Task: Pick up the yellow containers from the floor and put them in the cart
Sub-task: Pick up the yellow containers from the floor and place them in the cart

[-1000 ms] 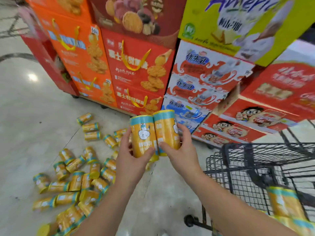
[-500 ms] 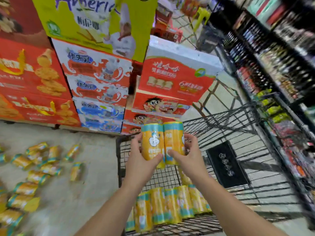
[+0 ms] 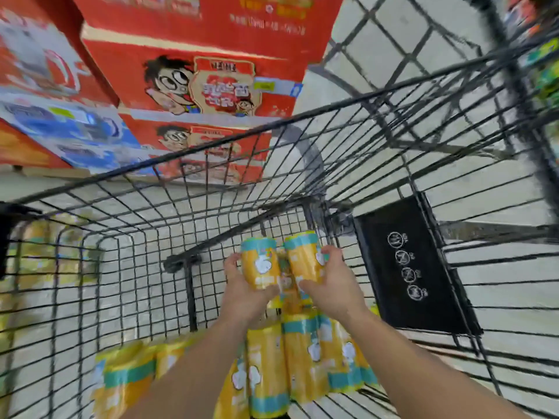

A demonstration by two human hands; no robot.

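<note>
Reaching into the cart (image 3: pixel 211 152), the left hand (image 3: pixel 242 293) is closed around one yellow can (image 3: pixel 260 264) and the right hand (image 3: pixel 331 287) around another can (image 3: pixel 304 257), side by side, above the row of cans (image 3: pixel 302 358) lying on the cart's bottom. Red boxes (image 3: pixel 196 83) stand beyond the cart.

Both hands now reach down inside the wire cart (image 3: pixel 211 152), where half a second ago they were raised level with its rim. The left hand (image 3: pixel 242 294) and right hand (image 3: pixel 335 291) carry their two yellow containers (image 3: pixel 260 264) low in the frame's centre, just above the row of containers (image 3: pixel 302 358) already lying in the basket. The camera tilts further down: the cans scattered on the floor have left the frame, and the red cartoon boxes (image 3: pixel 205 83) fill the upper left, closer than before.
</note>
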